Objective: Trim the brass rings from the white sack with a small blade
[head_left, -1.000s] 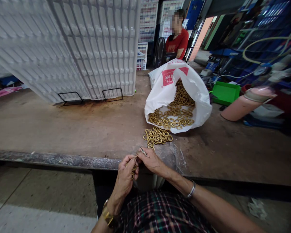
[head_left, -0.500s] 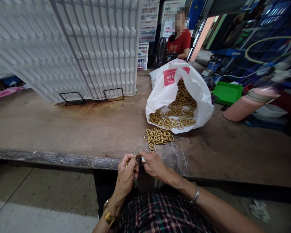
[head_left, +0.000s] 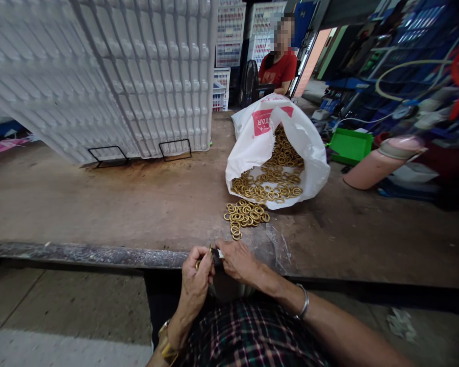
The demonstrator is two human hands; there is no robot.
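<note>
My left hand [head_left: 197,273] is closed at the bench edge around several gold-coloured rings, mostly hidden by the fingers. One ring [head_left: 211,248] shows at its thumb and fingertip. Right beside it, my right hand [head_left: 237,260] is closed on a small slim tool [head_left: 220,253] with a pale part and a dark end near that ring. Its kind cannot be made out. Just beyond my hands lies a loose pile of gold-coloured rings [head_left: 247,214]. Behind the pile, a white plastic bag [head_left: 248,148] lies on its side, its mouth towards me, with many more rings inside.
Tall white ribbed plastic trays [head_left: 156,76] stand at the left of the wooden bench [head_left: 137,204], with black wire brackets [head_left: 175,149] at their foot. To the right are a green tray [head_left: 350,145] and a tilted pink bottle [head_left: 382,163]. A person in red [head_left: 279,69] sits beyond.
My right hand has turned and dropped slightly, bringing the tool against the side of my left fingertips. My left hand keeps its hold. The view has shifted slightly.
</note>
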